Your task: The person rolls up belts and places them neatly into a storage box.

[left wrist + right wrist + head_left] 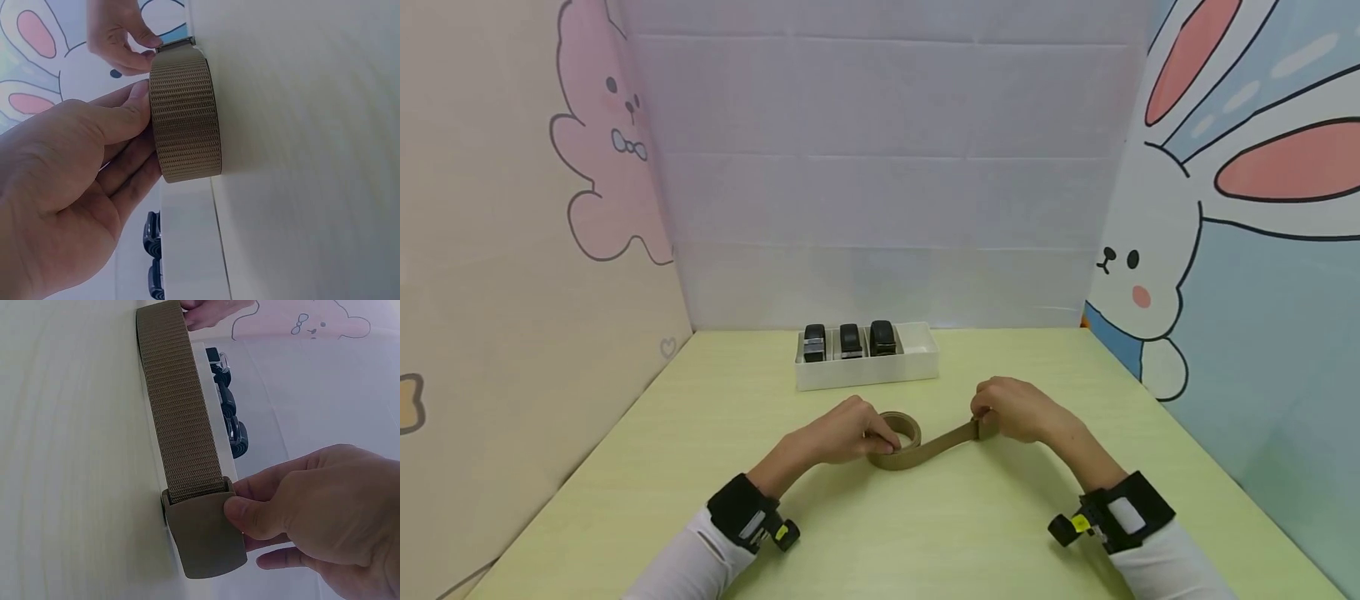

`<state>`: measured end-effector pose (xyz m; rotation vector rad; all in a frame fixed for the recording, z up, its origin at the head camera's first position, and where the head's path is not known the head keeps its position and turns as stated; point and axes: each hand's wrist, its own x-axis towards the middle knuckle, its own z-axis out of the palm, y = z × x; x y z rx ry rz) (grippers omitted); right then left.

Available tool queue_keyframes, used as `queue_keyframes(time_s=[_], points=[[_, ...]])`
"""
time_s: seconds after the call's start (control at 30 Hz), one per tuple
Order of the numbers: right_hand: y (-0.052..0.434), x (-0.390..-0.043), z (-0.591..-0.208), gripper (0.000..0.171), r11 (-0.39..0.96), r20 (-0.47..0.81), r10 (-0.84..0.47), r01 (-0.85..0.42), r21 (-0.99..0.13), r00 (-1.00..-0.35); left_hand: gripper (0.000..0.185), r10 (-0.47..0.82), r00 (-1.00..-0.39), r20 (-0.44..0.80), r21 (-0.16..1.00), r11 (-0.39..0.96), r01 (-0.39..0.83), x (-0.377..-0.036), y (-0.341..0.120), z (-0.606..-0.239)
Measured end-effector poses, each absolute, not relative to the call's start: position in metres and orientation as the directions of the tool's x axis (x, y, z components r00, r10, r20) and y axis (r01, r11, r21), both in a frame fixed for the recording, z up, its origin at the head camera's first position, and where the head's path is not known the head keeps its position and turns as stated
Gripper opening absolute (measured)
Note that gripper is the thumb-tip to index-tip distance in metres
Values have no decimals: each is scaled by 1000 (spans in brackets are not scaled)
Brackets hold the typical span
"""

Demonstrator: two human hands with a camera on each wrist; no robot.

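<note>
A brown woven webbing belt (943,442) stands on its edge on the table, part of it wound in a loose coil. My left hand (846,432) grips the coil, with fingertips over its top edge in the head view and the thumb along its side in the left wrist view. From the coil a length of strap runs right to a flat brown buckle (206,537). My right hand (1018,408) pinches that buckle, its thumb on the edge of the face in the right wrist view.
Behind the belt stands a white divided box (865,375) holding three rolled black belts: one at left (814,343), one in the middle (850,341), one further right (882,338). The pale yellow table (895,542) meets a white back wall and side walls with cartoon animals.
</note>
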<state>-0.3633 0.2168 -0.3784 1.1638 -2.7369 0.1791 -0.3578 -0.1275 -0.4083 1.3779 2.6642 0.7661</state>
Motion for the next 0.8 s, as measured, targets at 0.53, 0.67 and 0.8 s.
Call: queue_keyframes(time_s=[0.53,0.67,0.8], points=[[212,-367,-382,23,661,221,-717,-745,-84,-661,16,814,-570,110,466,465,753,-349,-122,-405],[206,-369,-383,24,634,242,-731,-766,-106,-638,16,825,-552,119,443,454,773,-346,-118,-406],[197,-364,-380,21,624,248,-732,-770,-133,-635,15,829,-544,132,418,451,789,-346,-117,-402]])
